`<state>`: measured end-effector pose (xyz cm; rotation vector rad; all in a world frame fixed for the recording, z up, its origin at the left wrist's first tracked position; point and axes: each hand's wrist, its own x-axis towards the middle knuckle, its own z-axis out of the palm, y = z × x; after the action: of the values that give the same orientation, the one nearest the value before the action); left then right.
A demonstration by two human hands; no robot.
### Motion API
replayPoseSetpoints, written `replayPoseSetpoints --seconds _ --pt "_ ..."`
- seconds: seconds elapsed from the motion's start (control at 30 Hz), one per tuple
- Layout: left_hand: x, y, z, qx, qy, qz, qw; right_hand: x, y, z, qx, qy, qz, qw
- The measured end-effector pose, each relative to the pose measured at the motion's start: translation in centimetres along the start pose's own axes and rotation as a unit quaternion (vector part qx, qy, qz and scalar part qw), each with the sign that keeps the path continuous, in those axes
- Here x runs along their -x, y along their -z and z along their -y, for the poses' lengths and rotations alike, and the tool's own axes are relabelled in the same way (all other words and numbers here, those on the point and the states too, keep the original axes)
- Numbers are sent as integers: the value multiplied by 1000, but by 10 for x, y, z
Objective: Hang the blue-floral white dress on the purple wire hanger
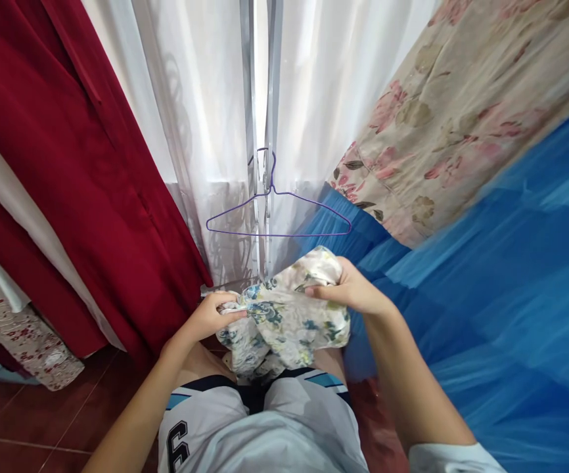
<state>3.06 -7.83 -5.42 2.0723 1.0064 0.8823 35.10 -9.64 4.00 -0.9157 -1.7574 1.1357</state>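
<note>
Between my two hands is a bunched white cloth garment printed with blue and yellow flowers; its exact kind does not show. My left hand pinches its left side, thumb on top. On the right, my right hand grips the upper right part, with the thumb over the fabric and the other fingers behind it. Just beyond the garment a purple wire hanger hangs with nothing on it, apart from both hands. The garment's lower folds droop over my lap.
White curtains hang ahead, around grey metal poles. To the left are dark red drapes. Floral beige fabric and blue tulle fill the right side. The floor has reddish-brown tiles.
</note>
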Motion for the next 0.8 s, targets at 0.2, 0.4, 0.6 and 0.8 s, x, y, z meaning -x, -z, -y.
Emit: replayPoseSetpoints --seconds 0.2,0.4,0.6,0.8 --pt "6 51 2 -49 -26 -96 994 -51 53 9 223 263 -357 868" --pt "4 93 -31 -197 -44 -46 978 -98 46 -44 377 138 -134 906" --pt "-22 139 -20 -371 -22 -51 927 -94 49 -74 423 63 -122 896" --pt "-74 162 -19 -317 -56 -103 941 -77 37 -67 340 86 -93 932"
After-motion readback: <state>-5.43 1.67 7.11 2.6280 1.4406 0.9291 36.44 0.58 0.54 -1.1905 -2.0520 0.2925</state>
